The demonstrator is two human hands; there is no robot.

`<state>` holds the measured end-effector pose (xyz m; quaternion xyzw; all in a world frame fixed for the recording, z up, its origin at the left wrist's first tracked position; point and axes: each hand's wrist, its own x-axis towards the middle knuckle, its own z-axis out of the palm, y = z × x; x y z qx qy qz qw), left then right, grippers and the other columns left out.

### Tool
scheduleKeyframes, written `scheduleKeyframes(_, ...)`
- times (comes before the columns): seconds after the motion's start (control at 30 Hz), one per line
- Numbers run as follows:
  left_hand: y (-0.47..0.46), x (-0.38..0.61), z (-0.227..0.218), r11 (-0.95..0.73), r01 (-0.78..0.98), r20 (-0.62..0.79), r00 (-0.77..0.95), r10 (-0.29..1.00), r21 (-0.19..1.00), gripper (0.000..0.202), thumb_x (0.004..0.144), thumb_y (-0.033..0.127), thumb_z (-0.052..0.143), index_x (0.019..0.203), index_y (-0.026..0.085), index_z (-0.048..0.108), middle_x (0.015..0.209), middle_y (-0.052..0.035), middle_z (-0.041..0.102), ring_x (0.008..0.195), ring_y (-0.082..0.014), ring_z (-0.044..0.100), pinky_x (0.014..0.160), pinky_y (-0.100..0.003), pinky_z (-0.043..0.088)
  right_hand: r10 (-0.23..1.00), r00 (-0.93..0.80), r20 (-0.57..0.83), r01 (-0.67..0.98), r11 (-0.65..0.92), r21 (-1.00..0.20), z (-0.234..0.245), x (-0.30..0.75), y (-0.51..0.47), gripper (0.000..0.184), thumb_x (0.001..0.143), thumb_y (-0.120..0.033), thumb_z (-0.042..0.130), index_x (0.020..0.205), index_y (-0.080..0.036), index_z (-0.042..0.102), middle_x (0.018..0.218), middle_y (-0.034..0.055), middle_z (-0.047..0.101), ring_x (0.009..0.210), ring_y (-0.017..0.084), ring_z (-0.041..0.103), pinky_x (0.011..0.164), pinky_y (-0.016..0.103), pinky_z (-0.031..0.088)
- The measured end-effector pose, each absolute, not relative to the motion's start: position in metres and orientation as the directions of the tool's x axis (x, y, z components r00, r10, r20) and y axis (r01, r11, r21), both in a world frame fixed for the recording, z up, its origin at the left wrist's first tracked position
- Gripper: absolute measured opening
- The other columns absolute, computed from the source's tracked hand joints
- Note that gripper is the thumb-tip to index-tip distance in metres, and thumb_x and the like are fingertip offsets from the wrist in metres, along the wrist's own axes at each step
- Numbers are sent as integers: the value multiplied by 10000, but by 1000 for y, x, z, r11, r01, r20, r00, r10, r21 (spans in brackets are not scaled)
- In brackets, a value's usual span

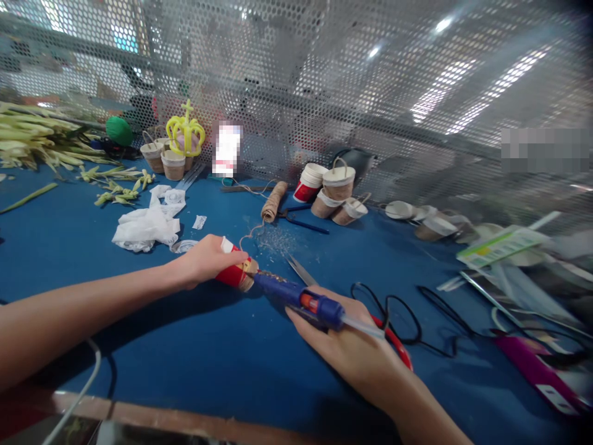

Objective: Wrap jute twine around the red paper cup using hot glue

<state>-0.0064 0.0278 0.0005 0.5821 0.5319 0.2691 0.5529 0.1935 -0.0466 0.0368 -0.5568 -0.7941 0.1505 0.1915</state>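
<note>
My left hand [204,259] is closed around a small red paper cup [230,274] lying on its side, with a band of twine at one end. In my right hand [349,340] is a blue hot glue gun [287,290], a clear glue stick jutting from its back. The gun's nozzle points at the twined end of the cup, touching it or very close. A strand of twine runs from near the cup to a twine roll [274,203] farther back. Scissors [301,271] with red handles lie partly hidden behind my right hand.
Blue-handled pliers [303,226] lie beside the twine roll. Twine-wrapped cups [339,182] stand at the back, with more to the right. White lace [147,225] and green plant strips [118,193] lie on the left. A black cord [414,318] and purple box [532,371] are at right.
</note>
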Motion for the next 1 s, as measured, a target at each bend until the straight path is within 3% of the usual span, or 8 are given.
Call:
scheduleKeyframes(0.27,22,-8,1,21,363,-145,319,937,931,306,677,400,540,682,115,653,556,-33,624,490,-131,505,423,-210,310,961,-247,123,792,274,-545,35,197,-45,110,749,-275,525,733,-191,595,642,0,631,565,155,570,494,252,435)
scheduleKeyframes(0.47,20,-9,1,-61,418,-97,346,933,906,343,701,432,518,638,112,622,519,-6,574,466,-110,466,425,-203,305,969,-235,78,751,232,-618,36,200,-41,161,756,-294,498,635,-202,551,524,-9,568,477,145,538,411,236,416)
scheduleKeyframes(0.73,19,-9,3,-52,375,-99,373,923,926,325,713,393,507,717,109,665,564,-32,622,510,-140,528,456,-219,354,965,-254,72,734,240,-635,40,197,-43,169,730,-282,479,576,-214,502,506,-10,518,464,130,489,448,244,418)
scheduleKeyframes(1.0,18,-10,-1,-125,413,-60,407,911,902,364,741,436,490,663,97,599,558,-11,537,495,-101,432,457,-205,331,969,-236,68,751,226,-621,44,197,-39,212,744,-261,468,547,-213,408,472,-38,455,410,97,407,418,230,370)
